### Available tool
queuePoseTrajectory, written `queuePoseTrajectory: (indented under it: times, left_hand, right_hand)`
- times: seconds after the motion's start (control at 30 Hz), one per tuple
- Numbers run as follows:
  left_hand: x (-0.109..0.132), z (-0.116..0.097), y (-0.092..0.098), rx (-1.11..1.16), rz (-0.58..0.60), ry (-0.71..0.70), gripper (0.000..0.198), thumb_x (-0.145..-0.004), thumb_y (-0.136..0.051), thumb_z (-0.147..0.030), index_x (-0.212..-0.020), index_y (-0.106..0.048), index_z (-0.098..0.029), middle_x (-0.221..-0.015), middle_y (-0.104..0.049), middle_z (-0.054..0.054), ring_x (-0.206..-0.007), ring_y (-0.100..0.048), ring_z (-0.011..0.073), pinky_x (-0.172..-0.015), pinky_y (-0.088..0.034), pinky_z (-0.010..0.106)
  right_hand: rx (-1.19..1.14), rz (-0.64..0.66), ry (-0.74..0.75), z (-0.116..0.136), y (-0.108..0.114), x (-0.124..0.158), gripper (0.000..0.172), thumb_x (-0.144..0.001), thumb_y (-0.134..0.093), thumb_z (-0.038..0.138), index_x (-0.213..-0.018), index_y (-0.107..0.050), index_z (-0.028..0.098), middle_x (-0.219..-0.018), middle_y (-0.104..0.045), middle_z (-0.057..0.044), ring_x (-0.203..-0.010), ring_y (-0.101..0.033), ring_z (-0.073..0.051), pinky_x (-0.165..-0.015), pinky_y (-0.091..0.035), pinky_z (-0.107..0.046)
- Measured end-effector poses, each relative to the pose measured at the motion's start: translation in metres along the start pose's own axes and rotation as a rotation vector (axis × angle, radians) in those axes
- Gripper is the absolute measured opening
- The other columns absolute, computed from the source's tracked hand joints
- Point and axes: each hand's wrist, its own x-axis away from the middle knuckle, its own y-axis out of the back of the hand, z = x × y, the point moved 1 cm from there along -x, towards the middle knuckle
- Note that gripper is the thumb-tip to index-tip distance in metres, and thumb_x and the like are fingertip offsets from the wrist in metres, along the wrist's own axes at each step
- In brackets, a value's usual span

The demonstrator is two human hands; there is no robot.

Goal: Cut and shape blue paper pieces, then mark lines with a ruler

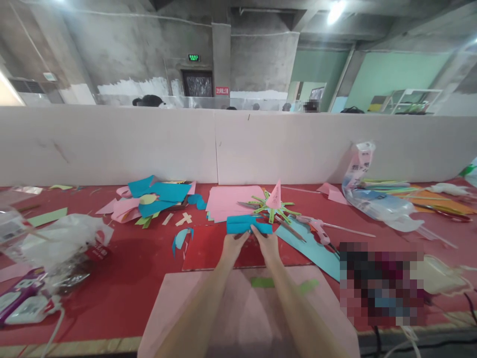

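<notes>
Head view: both hands are working a blue paper roll (249, 224) lying on a red sheet (208, 248) at mid-table. Left hand (234, 244) is pinching its near edge left of centre; right hand (265, 242) is pinching just beside it. Judged light, thin, easily creased; best gripped at the ends. A pink cone (275, 197) and glue gun (316, 228) are crowding the far and right sides; the pink sheet (231, 313) nearer the body is leaving room.
</notes>
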Motion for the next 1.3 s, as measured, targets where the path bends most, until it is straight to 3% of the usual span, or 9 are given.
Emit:
queuePoseTrajectory:
  times: [0.23, 0.53, 0.67, 0.8, 1.07, 1.3]
  left_hand:
    - [-0.0002, 0.0002, -0.0006, -0.006, 0.006, -0.046, 0.031, -0.066, -0.072, -0.04, -0.086, -0.073, -0.017, -0.096, -0.073, 0.008, -0.095, -0.066, 0.0283, -0.091, -0.047, 0.041]
    - [-0.0009, 0.0036, 0.0, -0.003, 0.033, -0.08, 0.028, -0.068, -0.068, -0.041, -0.08, -0.071, -0.016, -0.09, -0.074, 0.007, -0.089, -0.066, 0.0257, -0.086, -0.048, 0.036]
    - [0.0029, 0.001, -0.0027, -0.05, 0.036, 0.023, 0.038, -0.07, -0.061, -0.053, -0.064, -0.068, -0.016, -0.065, -0.071, 0.006, -0.065, -0.065, 0.022, -0.069, -0.05, 0.032]
    - [0.0048, -0.0007, -0.005, -0.054, 0.079, 0.1, 0.051, -0.073, -0.053, -0.062, -0.055, -0.063, -0.016, -0.048, -0.063, 0.004, -0.047, -0.059, 0.0174, -0.053, -0.046, 0.027]
    - [0.0022, 0.0024, -0.0053, -0.057, 0.093, 0.123, 0.052, -0.072, -0.053, -0.063, -0.055, -0.062, -0.015, -0.048, -0.062, 0.005, -0.047, -0.058, 0.0169, -0.052, -0.045, 0.027]
    - [0.0009, -0.0019, -0.0042, -0.077, 0.165, 0.069, 0.05, -0.074, -0.053, -0.061, -0.051, -0.061, -0.017, -0.047, -0.06, 0.003, -0.046, -0.056, 0.0157, -0.052, -0.045, 0.027]
  right_hand:
    - [0.05, 0.004, -0.073, -0.0005, -0.0016, 0.0023, 0.034, -0.061, -0.073, 0.051, -0.061, -0.069, 0.018, -0.056, -0.066, -0.002, -0.057, -0.06, -0.021, -0.057, -0.048, -0.032]
    - [0.037, 0.024, -0.069, 0.0005, -0.0007, 0.0014, 0.038, -0.059, -0.072, 0.054, -0.055, -0.064, 0.018, -0.052, -0.062, -0.001, -0.054, -0.055, -0.018, -0.056, -0.044, -0.03]
    - [0.051, 0.028, -0.027, 0.0, 0.0018, 0.0016, 0.035, -0.062, -0.071, 0.051, -0.056, -0.064, 0.018, -0.053, -0.062, -0.001, -0.054, -0.055, -0.018, -0.055, -0.044, -0.029]
    - [0.043, 0.038, -0.078, 0.0008, 0.0018, 0.002, 0.041, -0.062, -0.07, 0.053, -0.045, -0.055, 0.019, -0.042, -0.054, 0.001, -0.042, -0.048, -0.014, -0.047, -0.04, -0.028]
    - [-0.004, 0.06, -0.096, 0.0048, -0.0012, 0.0035, 0.046, -0.063, -0.069, 0.054, -0.04, -0.049, 0.02, -0.037, -0.049, 0.002, -0.036, -0.044, -0.012, -0.042, -0.036, -0.027]
    - [-0.032, 0.19, 0.023, -0.0049, -0.0042, 0.0012, 0.049, -0.072, -0.065, 0.051, -0.039, -0.046, 0.02, -0.036, -0.047, 0.002, -0.038, -0.045, -0.011, -0.044, -0.037, -0.025]
